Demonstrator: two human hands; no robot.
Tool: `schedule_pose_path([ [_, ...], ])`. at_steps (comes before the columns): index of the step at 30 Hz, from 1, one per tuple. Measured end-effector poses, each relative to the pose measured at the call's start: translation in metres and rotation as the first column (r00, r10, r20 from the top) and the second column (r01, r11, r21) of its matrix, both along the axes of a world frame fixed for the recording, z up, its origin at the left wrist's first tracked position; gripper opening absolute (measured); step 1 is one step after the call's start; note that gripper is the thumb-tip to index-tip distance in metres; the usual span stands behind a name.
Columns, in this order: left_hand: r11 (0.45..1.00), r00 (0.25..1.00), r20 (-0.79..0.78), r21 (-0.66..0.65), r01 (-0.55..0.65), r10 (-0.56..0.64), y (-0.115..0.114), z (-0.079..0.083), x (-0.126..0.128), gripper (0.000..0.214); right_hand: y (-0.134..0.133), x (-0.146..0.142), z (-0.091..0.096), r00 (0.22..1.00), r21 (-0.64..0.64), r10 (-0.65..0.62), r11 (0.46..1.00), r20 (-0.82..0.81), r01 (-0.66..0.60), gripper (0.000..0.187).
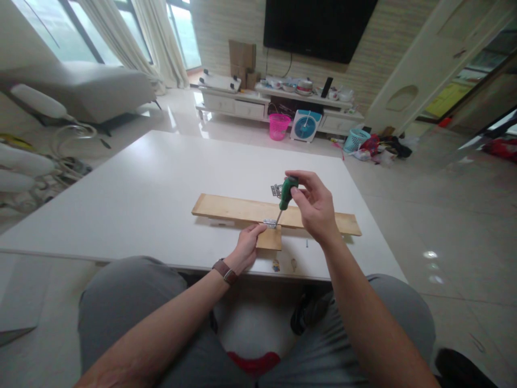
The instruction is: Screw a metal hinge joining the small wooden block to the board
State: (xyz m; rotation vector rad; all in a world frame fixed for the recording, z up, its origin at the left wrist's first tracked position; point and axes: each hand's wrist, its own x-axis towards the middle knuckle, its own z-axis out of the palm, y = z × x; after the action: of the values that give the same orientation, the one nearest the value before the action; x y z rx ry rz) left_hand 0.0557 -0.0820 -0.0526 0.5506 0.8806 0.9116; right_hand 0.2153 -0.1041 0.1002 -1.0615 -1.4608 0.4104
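My right hand (313, 202) is closed around the green handle of a screwdriver (288, 193). The screwdriver slants downward, its tip at the right end of a small metal hinge (269, 222). That hinge lies where a long wooden board (234, 208) meets a small wooden piece (270, 238). With thumb on top, my left hand (247, 247) grips the small piece at its left edge, close to the hinge. Whether the tip sits in a screw is too small to tell.
All this is on a white table (161, 183). More metal hinges (276, 190) lie behind the board. Near the front edge are a screw (307, 243) and two small items, one a little figure (276, 265). A pink basket (279, 126) and a blue fan (306, 126) stand on the floor beyond.
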Motion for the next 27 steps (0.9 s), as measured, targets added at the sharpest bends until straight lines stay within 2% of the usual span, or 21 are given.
schedule_pose_path([
  [3,1.0,1.0,-0.006,0.005,-0.003,0.003,-0.0003,-0.0013,0.0004,0.032,0.0005,0.0009,0.0006,1.0,-0.007,0.017,1.0,-0.018,-0.017,0.026],
  [11,0.999,1.0,0.0,-0.022,-0.03,0.03,0.0018,-0.0046,0.0022,0.04,-0.001,0.0012,0.0027,0.999,0.008,-0.046,0.999,0.003,0.046,0.025],
  [19,1.0,1.0,0.008,-0.001,-0.029,0.029,0.0015,-0.0077,0.0005,0.042,0.0002,0.0029,0.0014,1.0,-0.013,0.01,1.0,-0.012,-0.01,0.025],
  [27,1.0,1.0,0.001,-0.006,-0.026,0.026,0.002,-0.0082,0.0004,0.042,-0.0028,0.0,0.0042,0.998,0.01,-0.055,0.998,-0.015,0.056,0.028],
])
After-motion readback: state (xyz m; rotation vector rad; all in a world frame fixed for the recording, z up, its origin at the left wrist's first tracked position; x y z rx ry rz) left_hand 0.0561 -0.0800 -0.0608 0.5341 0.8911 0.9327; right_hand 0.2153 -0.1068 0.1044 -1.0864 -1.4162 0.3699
